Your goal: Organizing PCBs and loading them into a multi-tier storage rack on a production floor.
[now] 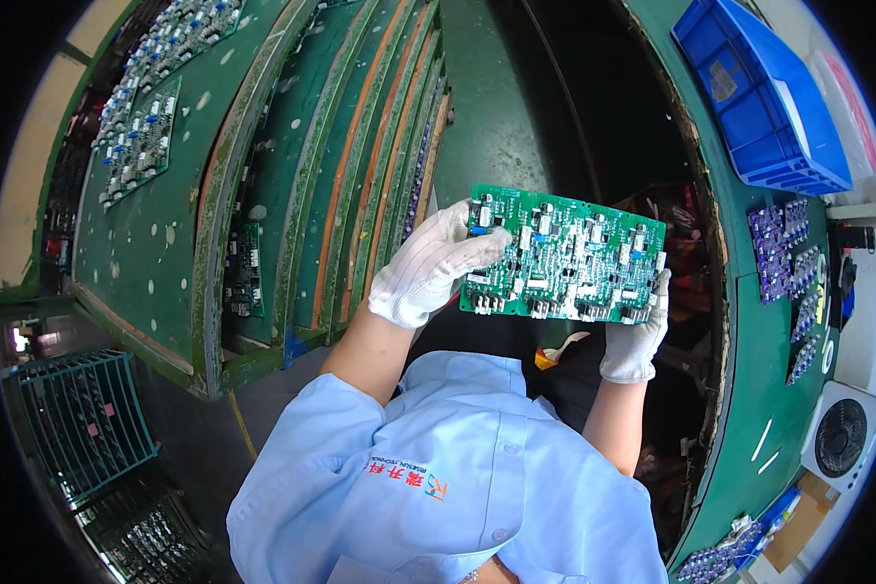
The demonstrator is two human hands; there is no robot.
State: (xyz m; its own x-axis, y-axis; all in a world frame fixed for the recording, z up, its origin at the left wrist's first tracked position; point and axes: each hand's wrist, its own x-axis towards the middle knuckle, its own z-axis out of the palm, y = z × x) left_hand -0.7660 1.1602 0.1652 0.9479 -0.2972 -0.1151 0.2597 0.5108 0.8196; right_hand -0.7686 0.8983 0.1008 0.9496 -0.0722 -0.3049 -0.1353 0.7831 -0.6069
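Observation:
Held out in front of my chest is a green circuit board (565,255), its upper face crowded with small white, black and blue components. My left hand (438,265), in a white knit glove, grips the board's left end, thumb lying over the top face and fingers hidden beyond the edge. At the lower right corner, my gloved right hand (638,336) holds the other end; most of its fingers are hidden under the board. The board is slightly tilted, lower on the right.
To my left stands a green multi-shelf rack (302,195), with circuit boards (138,136) on its top. A green workbench (749,419) on the right bears a blue plastic bin (764,92), purple circuit boards (771,253) and a white fan (840,436). A wire rack (88,419) stands at the lower left.

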